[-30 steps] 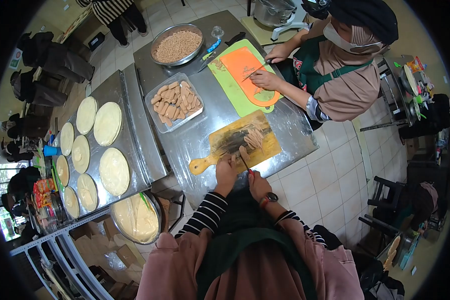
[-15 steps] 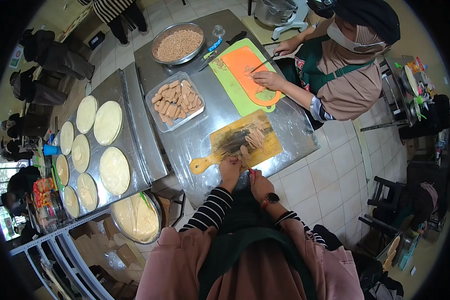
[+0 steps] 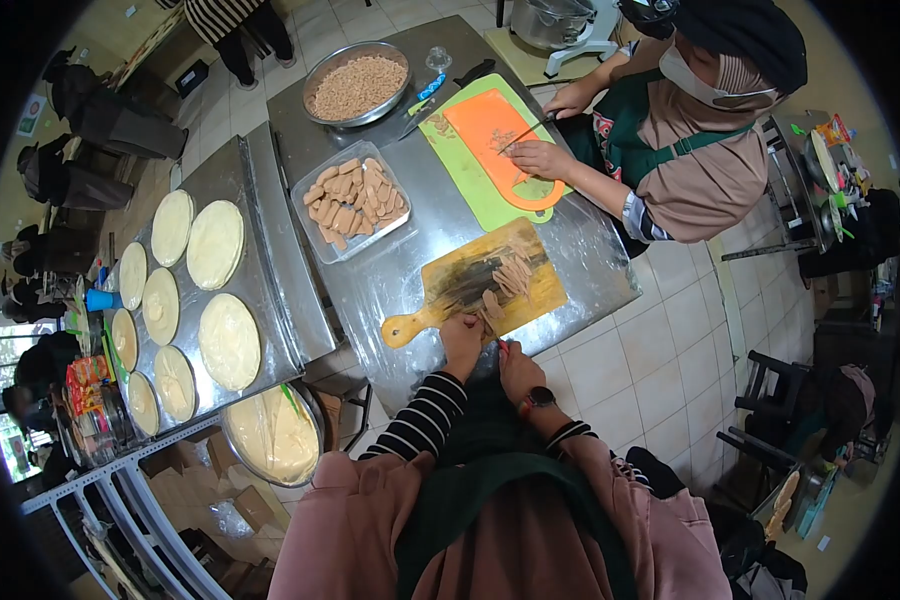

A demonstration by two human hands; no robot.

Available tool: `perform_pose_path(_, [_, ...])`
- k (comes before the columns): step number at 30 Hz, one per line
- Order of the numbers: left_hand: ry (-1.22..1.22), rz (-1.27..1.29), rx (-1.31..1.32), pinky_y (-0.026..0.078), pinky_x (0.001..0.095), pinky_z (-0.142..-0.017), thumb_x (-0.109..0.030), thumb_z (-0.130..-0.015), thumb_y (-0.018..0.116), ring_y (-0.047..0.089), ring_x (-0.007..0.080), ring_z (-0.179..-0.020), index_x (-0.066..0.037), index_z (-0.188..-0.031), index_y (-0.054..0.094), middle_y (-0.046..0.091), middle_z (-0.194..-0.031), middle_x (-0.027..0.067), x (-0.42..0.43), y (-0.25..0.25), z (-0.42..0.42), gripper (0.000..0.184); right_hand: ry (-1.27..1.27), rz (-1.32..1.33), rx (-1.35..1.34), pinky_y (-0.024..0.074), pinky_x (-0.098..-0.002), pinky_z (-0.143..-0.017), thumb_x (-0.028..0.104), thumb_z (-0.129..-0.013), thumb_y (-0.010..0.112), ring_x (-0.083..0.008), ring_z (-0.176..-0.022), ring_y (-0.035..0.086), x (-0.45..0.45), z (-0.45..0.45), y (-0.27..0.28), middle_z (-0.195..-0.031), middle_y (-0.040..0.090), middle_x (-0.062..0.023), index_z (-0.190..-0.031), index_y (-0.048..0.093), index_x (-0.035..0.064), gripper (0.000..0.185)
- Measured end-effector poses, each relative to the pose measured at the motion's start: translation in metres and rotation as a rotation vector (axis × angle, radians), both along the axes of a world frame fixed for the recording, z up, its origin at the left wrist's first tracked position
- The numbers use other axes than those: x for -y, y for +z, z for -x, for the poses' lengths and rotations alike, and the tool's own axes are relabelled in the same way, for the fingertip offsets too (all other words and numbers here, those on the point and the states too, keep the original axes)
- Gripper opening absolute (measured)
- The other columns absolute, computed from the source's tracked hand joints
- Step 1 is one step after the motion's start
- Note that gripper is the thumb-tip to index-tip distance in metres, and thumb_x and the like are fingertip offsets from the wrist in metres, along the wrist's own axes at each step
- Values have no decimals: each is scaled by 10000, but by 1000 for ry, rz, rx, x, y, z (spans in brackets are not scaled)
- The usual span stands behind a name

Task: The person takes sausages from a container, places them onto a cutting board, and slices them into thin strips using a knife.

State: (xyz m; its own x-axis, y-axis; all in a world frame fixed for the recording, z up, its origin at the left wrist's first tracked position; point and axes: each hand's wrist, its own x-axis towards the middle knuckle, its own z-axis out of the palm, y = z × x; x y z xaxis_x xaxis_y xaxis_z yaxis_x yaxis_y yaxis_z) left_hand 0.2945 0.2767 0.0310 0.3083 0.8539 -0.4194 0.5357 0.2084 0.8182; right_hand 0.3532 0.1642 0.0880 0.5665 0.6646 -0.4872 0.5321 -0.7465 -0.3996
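Note:
A wooden board with a rounded handle lies near the front edge of the metal table. Brown strips are piled on its right half, with a larger brown piece just below them. My right hand is closed around a red-handled knife, whose blade reaches the board's lower edge. My left hand has its fingers pressed together at that edge, beside the blade; they seem to hold a small brown piece, mostly hidden.
A tub of brown sausages and a steel bowl of chopped bits stand further back. A co-worker's hand is on an orange board. Pale dough rounds lie on the left table.
Compared with a second ago, my left hand has shifted slightly right, and the knife blade has dropped lower toward the board's edge. The co-worker's knife has moved back.

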Motion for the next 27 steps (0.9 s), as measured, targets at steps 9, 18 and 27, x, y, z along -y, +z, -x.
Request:
perform_pose_path(9, [44, 2, 38, 460, 303, -506, -120, -696, 639, 587, 207, -493, 4, -678, 628, 604, -574, 120, 2, 2, -1, 126, 6, -2, -18, 466, -457, -573, 305, -895, 368, -375, -672, 588, 0, -4, -4, -719, 597, -206, -962, 425, 37, 282])
perform_pose_path(18, [19, -10, 35, 458, 267, -473, -82, -727, 618, 576, 164, -486, 15, -704, 615, 602, -580, 95, 3, 1, 1, 100, -2, 9, -12, 453, -483, -646, 324, -889, 369, -397, -734, 578, 3, -9, -3, -784, 590, -227, -943, 419, 38, 295])
perform_pose_path(27, [14, -47, -22, 476, 315, -562, -106, -689, 624, 605, 232, -547, -4, -683, 632, 608, -593, 126, 2, 3, 0, 103, 6, -11, -64, 435, -500, -646, 309, -894, 342, -417, -725, 567, 3, -7, 17, -753, 586, -242, -945, 426, 22, 303])
